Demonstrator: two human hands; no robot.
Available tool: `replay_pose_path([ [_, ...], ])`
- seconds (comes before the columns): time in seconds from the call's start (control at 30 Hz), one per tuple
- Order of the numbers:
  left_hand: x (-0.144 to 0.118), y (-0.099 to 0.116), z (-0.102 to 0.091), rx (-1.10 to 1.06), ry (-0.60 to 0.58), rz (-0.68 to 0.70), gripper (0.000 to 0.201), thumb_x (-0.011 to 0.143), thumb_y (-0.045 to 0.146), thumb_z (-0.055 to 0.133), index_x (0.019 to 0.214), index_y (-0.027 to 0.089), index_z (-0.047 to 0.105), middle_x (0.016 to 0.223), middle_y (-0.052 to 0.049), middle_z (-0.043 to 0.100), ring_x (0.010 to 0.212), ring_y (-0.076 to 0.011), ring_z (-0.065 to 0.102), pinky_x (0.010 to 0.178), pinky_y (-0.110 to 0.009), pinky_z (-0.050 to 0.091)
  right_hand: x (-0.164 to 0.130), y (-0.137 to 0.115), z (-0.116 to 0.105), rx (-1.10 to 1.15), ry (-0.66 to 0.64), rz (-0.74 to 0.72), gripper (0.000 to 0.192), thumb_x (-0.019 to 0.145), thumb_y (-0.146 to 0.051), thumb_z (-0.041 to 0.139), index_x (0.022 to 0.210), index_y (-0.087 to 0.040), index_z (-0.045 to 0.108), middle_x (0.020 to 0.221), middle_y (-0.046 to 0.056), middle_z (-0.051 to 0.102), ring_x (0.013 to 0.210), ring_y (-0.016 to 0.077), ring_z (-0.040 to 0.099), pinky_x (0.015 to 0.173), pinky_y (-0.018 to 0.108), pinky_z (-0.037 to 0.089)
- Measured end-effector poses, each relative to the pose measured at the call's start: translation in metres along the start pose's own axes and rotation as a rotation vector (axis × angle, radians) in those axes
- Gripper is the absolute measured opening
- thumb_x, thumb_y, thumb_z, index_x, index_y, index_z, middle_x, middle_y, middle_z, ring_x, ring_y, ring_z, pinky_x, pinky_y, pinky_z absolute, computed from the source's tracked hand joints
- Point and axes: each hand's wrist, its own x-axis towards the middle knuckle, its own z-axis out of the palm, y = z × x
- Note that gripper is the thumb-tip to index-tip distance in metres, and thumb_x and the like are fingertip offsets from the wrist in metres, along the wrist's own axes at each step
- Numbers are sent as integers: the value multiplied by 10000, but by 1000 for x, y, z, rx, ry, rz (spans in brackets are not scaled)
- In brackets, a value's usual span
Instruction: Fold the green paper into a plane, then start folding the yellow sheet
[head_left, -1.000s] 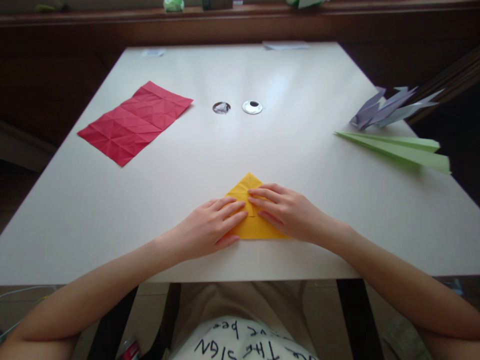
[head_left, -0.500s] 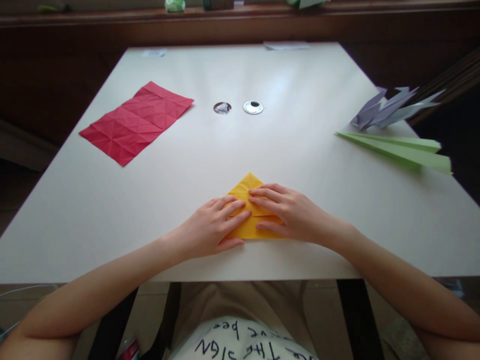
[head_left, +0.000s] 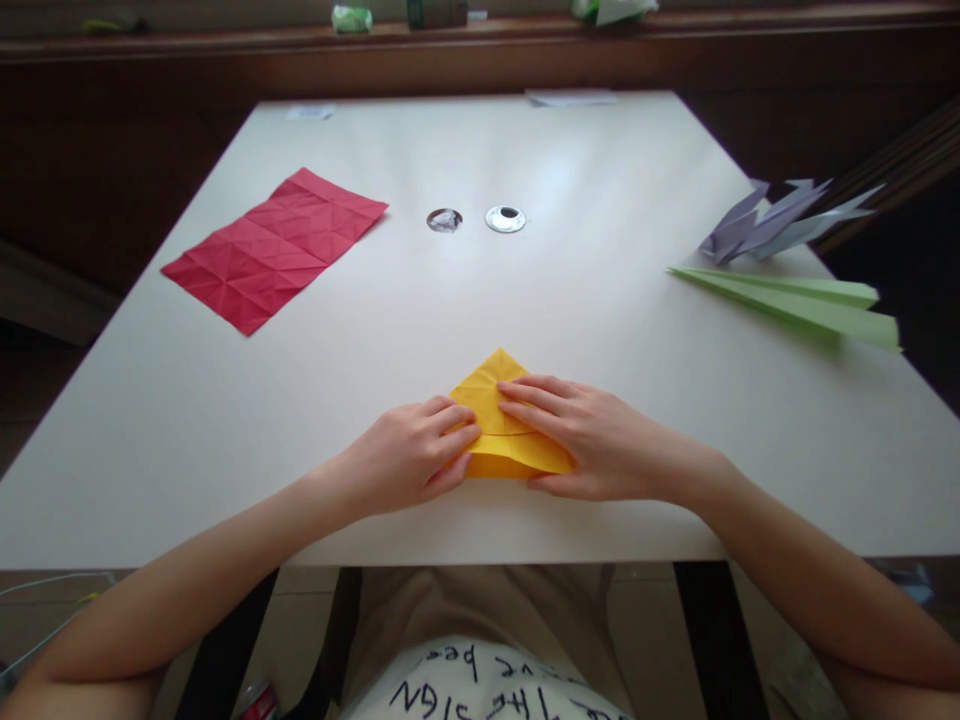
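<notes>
A folded yellow paper triangle lies near the front edge of the white table, its tip pointing away from me. My left hand grips its left side with curled fingers. My right hand lies on its right side, fingers pressing the top layer and thumb under the lower right edge, which is lifted a little off the table.
A creased red sheet lies flat at the far left. A green paper plane and a purple folded figure sit at the right edge. Two round cable holes are in the table's middle. Small papers lie at the far edge.
My left fingers have curled in around the yellow paper's left edge. My right thumb has slid under the lower right corner, raising that flap slightly.
</notes>
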Motion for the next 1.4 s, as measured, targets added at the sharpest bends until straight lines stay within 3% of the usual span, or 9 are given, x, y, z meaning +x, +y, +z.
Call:
replay_pose_path([
  [0.2,-3,-4,-5,28,-58,-20,276,825,162,423,1075,175,538,1068,-74,577,990,-188,528,776,-302,494,0,4,-2,67,4,25,423,693,-175,577,1111,-156,523,1303,103,473,1197,218,431,969,367,406],
  [0.33,-4,-8,-6,18,-38,-62,248,856,166,401,1043,188,562,1013,-58,589,950,-164,544,739,-272,493,1,6,-1,65,41,-17,307,724,-143,542,1027,-192,565,1213,66,543,1111,201,492,929,359,425],
  [0.47,-3,-10,-5,-5,-37,-88,240,877,191,390,1026,196,578,959,-47,587,880,-149,552,696,-256,485,1,5,0,27,32,-7,222,756,-156,528,957,-206,608,985,56,616,861,172,566,752,315,479],
  [0.57,-2,-12,-5,-46,-46,-107,230,892,225,385,1000,206,587,946,-35,587,861,-139,552,693,-244,474,0,5,-2,49,14,17,181,798,-167,495,921,-206,623,906,42,630,794,150,577,702,277,470],
  [0.93,1,-17,-1,-108,23,-219,159,900,236,388,934,171,529,894,-17,625,806,-131,573,673,-226,448,-2,14,-10,98,-12,211,161,822,-158,475,896,-213,607,789,-10,634,610,103,561,553,207,387],
  [1.4,3,-23,5,-115,15,-208,152,889,214,404,941,183,544,910,-32,583,827,-143,539,691,-234,448,1,13,-6,73,-45,274,276,829,-163,453,1092,-208,522,978,31,625,711,143,584,614,240,408],
])
